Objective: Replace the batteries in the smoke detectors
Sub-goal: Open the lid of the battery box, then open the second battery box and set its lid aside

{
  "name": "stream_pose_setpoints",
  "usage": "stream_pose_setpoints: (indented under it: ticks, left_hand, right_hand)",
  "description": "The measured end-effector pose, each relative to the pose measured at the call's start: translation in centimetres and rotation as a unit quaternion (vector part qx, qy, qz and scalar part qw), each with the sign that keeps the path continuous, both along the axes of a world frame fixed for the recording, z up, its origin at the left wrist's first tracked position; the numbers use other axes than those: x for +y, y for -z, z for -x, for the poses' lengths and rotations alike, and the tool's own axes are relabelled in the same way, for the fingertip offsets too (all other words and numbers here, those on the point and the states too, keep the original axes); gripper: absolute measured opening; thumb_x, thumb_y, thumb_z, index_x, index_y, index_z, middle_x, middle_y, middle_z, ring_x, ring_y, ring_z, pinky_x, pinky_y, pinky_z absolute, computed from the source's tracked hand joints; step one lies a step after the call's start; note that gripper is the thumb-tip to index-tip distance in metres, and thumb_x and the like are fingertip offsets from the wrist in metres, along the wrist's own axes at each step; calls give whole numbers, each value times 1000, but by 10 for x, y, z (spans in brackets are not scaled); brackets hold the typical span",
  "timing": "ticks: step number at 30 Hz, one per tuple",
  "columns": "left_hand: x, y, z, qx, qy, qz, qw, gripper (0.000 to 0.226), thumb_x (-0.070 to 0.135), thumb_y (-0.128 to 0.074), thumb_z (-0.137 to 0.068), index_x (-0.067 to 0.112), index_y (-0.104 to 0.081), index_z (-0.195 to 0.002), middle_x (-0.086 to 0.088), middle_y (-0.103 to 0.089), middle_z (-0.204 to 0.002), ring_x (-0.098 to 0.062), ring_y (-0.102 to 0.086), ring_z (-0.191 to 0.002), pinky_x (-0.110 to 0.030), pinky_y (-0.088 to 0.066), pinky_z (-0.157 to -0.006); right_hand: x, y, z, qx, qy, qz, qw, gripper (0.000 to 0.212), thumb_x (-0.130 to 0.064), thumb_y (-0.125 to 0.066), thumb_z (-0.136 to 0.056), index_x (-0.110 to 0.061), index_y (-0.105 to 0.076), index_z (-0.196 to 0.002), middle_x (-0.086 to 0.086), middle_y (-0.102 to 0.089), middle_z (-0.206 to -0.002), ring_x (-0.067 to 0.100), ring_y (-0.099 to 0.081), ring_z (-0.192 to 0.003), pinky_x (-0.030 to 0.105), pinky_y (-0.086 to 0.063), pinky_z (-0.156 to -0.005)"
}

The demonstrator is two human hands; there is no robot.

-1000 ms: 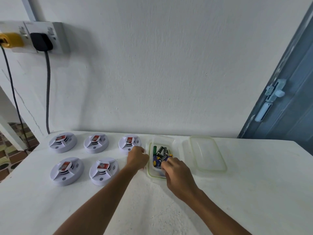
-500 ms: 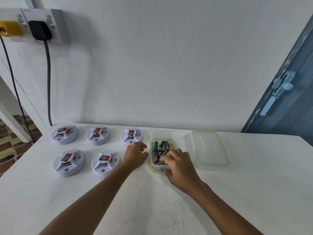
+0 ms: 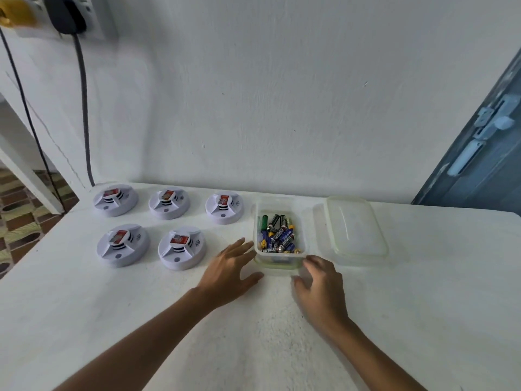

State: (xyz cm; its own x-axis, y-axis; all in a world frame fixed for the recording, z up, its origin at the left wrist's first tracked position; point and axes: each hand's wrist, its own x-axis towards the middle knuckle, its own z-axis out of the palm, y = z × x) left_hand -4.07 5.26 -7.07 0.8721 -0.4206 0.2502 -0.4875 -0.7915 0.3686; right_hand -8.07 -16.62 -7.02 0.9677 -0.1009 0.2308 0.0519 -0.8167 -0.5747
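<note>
A person's two bare hands rest either side of a clear plastic tub [image 3: 305,221] on a rough, white-painted surface [image 3: 423,306]; the left hand [image 3: 228,270] lies flat with fingers [image 3: 239,245] spread and straight, tips just beside the tub's near-left corner, while the right hand [image 3: 320,280] hovers at the near-right corner, fingers loosely curled and slightly blurred, holding nothing that can be seen. Inside the rectangular, round-cornered tub lies a jumble of cylindrical batteries [image 3: 277,235], mostly blue and black with printed labels, one green. The tub's translucent lid [image 3: 355,227], greenish at the rim, lies just to the right of it. To the left, five round white plastic smoke detectors [image 3: 180,248] sit in two rows, three far and two near, each with a raised hub bearing a red label whose print is too small to read. Behind, a textured white wall [image 3: 282,94] carries a socket plate [image 3: 95,18] at the upper left, cut off by the frame edge, with a black plug [image 3: 66,14] and a blurred yellow plug [image 3: 17,12]; dark cables [image 3: 83,94] hang down. A blue-grey door [image 3: 485,153] with a pale latch stands at the right, partly out of frame
</note>
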Motion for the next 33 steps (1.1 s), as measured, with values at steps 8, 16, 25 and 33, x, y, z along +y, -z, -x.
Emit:
stream_pose_setpoints:
  ticks: [8,16,25,33]
  left_hand:
    - [-6,1,-17,57,-13,10,998,47,35,-60,-93,18,-55,-136,-4,-38,-152,-26,-26,-145,-46,-37,-112]
    - [-8,-6,-35,85,-14,-10,996,52,34,-62,-92,17,-51,-140,-4,-33,-155,-27,-24,-145,-45,-33,-114]
    - [5,-37,-35,-21,-82,75,994,26,-2,-65,-83,4,-72,-108,-13,-71,-110,-29,-69,-97,-36,-55,-85]
    - [-52,-95,-60,-94,-21,133,986,18,-3,-68,-75,5,-75,-89,-7,-75,-91,-26,-67,-87,-22,-44,-77]
  right_hand:
    - [3,4,-11,-2,-5,90,996,34,-28,-73,-81,-17,-72,-113,10,-62,-120,32,-55,-111,44,-45,-87]
    - [10,-2,-26,-3,18,123,992,36,-30,-60,-75,-16,-75,-105,12,-66,-109,36,-59,-99,45,-47,-76]
    - [11,-18,-18,-70,-26,122,990,23,-20,-51,-76,-10,-71,-81,4,-64,-89,23,-62,-77,31,-53,-57]
    - [-27,-53,-16,-113,17,-46,992,14,-7,-65,-80,-8,-72,-91,2,-68,-87,15,-61,-65,24,-50,-60]
